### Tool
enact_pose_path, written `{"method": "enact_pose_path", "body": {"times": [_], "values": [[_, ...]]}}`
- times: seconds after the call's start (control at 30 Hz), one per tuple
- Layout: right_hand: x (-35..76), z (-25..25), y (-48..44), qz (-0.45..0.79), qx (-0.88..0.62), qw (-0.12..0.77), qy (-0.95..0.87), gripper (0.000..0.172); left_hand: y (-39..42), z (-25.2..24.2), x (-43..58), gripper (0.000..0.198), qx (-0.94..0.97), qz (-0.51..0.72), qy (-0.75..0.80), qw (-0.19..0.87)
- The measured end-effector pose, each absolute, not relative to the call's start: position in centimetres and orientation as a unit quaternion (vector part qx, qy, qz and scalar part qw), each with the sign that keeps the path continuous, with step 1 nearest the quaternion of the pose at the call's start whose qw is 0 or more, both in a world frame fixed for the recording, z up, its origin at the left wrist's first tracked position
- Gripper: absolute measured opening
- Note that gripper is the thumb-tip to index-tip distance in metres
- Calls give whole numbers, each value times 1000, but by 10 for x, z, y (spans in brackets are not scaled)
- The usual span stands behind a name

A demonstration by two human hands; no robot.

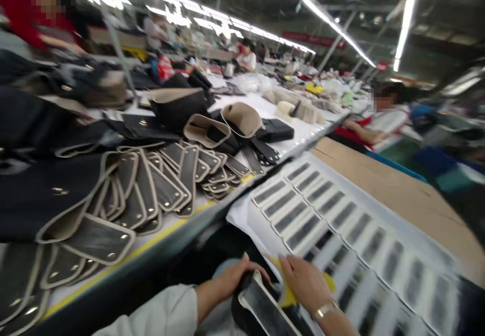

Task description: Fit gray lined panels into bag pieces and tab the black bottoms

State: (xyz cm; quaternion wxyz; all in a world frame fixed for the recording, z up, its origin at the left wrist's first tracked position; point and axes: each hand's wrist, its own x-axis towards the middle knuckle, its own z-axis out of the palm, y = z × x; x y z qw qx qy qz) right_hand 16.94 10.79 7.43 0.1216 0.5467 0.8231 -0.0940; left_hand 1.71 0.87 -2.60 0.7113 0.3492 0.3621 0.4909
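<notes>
My left hand [235, 278] is closed round the upper end of a black leather bag piece [265, 305] with a pale edge, at the bottom middle. Close beside it, my right hand [306, 281], with a metal band on its wrist, is curled over a flat yellow item [288, 295] whose kind I cannot make out. Parts of this yellow item show on both sides of the hand. The lower end of the leather piece runs out of the picture. Blur hides the exact contact between the right hand and the leather.
Black bags with beige edging [68, 189] and several flap pieces [166, 189] lie along a white table with a yellow edge strip [151, 237]. At right, a white sheet [242, 214] bears rows of dark strips, beside cardboard [379, 189]. Other people work further off.
</notes>
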Motion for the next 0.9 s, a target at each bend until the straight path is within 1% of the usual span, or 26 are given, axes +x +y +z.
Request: {"method": "enact_pose_path", "body": {"times": [0.03,0.1,0.2,0.37,0.53,0.67,0.73,0.8,0.9], "values": [[173,69,108,-85,508,134,847,47,9,-26,20,71,354,502,383,690],[174,58,110,-65,457,142,875,53,9,-26,22,75,353,500,393,686],[166,49,113,-57,407,148,899,53,8,-27,18,76,326,487,394,708],[151,48,109,-57,358,151,919,53,4,-34,20,77,268,486,408,725],[137,44,117,-51,316,146,936,57,7,-33,24,87,169,515,336,771],[130,41,123,-46,272,146,950,56,7,-20,24,92,103,533,313,780],[130,41,123,-48,250,141,957,55,7,-14,24,85,84,531,338,773],[131,42,121,-51,239,131,961,53,5,-12,26,69,68,535,388,747],[134,43,117,-56,228,113,966,51,2,-16,30,44,58,563,465,681]]}}
